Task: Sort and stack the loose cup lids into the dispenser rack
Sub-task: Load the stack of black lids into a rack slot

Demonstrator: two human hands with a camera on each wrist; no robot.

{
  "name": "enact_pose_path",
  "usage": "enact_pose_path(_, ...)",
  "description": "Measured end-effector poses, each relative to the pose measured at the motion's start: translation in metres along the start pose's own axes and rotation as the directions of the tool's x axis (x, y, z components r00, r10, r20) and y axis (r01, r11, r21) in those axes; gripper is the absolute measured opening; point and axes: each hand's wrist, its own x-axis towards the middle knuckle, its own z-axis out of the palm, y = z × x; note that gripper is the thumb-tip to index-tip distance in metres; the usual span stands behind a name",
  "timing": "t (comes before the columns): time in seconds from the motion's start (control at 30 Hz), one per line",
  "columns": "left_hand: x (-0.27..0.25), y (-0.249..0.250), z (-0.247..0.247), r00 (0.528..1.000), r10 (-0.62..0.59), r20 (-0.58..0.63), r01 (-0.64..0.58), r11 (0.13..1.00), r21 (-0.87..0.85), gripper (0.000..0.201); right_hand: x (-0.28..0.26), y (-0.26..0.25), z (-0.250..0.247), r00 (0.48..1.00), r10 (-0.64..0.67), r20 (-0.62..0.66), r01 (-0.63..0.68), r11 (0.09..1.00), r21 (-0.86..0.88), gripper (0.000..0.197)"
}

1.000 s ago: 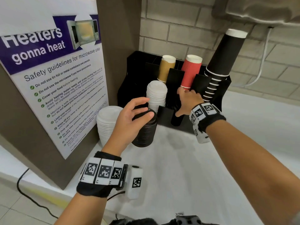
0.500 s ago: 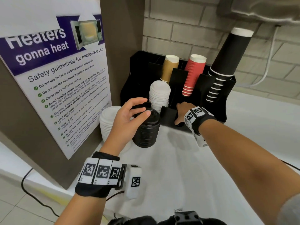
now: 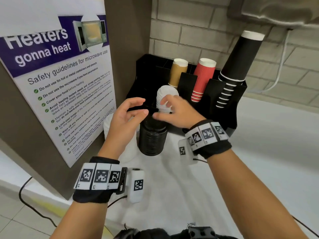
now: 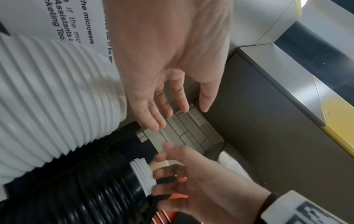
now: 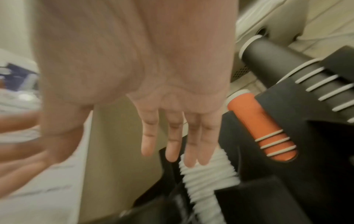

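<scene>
**Tall lid stacks at risk of toppling**

Nearest, the left hand (image 3: 126, 118) and right hand (image 3: 174, 111) hover spread-fingered and empty over the black lid stack (image 3: 151, 137) on the white tabletop (image 3: 189, 187); a careless squeeze could, I judge, shear that ridged, glossy column sideways; the loose white lid stack (image 4: 57, 98), ribbed thin plastic, stands just beside it and might be knocked; farther, white lids (image 3: 166, 95) sit in the black dispenser rack (image 3: 224, 107), behind them smooth tan, corrugated red and matte black paper cups.
</scene>
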Motion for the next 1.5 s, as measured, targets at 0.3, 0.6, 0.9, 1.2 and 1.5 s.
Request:
enact_pose_path(0.3,-0.005,0.003,0.001,1.0,-0.027,-0.009,0.026,1.0,-0.011,0.028,0.002,-0.001,0.05,0.993,0.016,0.12,-0.007,0.997,-0.076,0.069)
enact_pose_path(0.6,-0.007,0.003,0.002,1.0,-0.03,-0.007,0.03,0.999,-0.024,0.028,0.009,0.002,0.053,0.996,0.002,0.092,0.007,0.996,-0.092,0.069)
enact_pose_path(0.9,-0.003,-0.001,-0.002,1.0,0.023,-0.021,-0.023,0.999,-0.024,0.031,0.005,-0.001,0.028,0.996,-0.043,-0.074,0.049,0.996,0.071,0.063)
enact_pose_path(1.2,-0.006,-0.01,0.017,0.964,-0.023,0.265,0.053,0.993,-0.105,0.1,-0.042,-0.021,0.0,0.995,-0.029,-0.093,0.08,0.796,0.599,0.046)
enact_pose_path(1.5,-0.011,-0.011,0.021,0.927,0.065,0.37,-0.008,0.988,-0.156,0.085,-0.072,-0.011,-0.016,0.997,-0.033,0.071,-0.024,0.735,0.677,0.058)
